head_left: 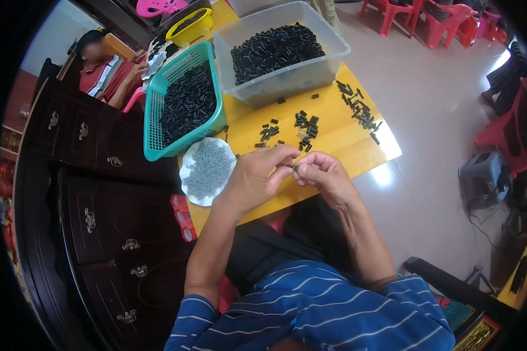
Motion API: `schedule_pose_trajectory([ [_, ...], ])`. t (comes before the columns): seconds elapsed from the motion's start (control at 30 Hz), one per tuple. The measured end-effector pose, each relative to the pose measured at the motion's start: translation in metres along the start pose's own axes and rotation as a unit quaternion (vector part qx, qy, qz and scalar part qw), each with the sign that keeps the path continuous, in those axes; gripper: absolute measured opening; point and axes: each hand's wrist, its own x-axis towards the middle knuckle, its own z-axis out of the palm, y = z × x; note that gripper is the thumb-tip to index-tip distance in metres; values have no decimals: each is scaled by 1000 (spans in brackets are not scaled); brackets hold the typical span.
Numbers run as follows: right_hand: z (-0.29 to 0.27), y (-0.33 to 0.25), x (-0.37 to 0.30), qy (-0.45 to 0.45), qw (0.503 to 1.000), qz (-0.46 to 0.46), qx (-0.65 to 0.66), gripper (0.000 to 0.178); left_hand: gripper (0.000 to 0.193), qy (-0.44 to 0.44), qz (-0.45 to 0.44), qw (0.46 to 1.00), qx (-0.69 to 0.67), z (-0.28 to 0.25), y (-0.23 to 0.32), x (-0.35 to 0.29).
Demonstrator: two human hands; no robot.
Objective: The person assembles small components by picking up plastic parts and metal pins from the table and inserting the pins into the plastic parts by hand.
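A: Step? Quick.

B: Fingertip work on one small dark piece, I'd call it. On my feed it sits between the two hands, over the near part of the yellow desk.

A: Grip state?

B: Both narrow. I've got the left hand pinching from one side, the right hand thumb-and-finger from the other, tips meeting at the piece. Which side bears more of it, I can't tell; fingers cover most of it.

A: Next move calls for?

B: My judgement: small, steady fingertip motion, both pinches kept lined up. Loosen one side early and a part that tiny could drop.

A: Stock around it?

B: Loose black pieces just beyond the fingers. White plate of small clear bits beside the left hand. More black pieces fill the green basket and the translucent bin behind.

A: Brands, labels, writing?

B: Nothing I can read on the basket, bin or plate. Coloured items on the far left are too dim and warped to tell. The grey machine on the floor at right: too small to make out any marking.
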Motion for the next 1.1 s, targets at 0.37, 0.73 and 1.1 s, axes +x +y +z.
schedule_pose_trajectory([
  [0.37, 2, 1, -1, -8, 1000, 17, 9, 14, 43, 11, 23, 998, 57, -2, 4, 2],
  [0.73, 3, 1, 0, 11, 1000, 9, 18, 18, 37, 30, 73, 984, 159, 19, -4, 0],
  [1.1, -3, 4, -1, -13, 999, 27, 20, 27, 33, 70, 85, 991, 77, 27, -14, -3],
])
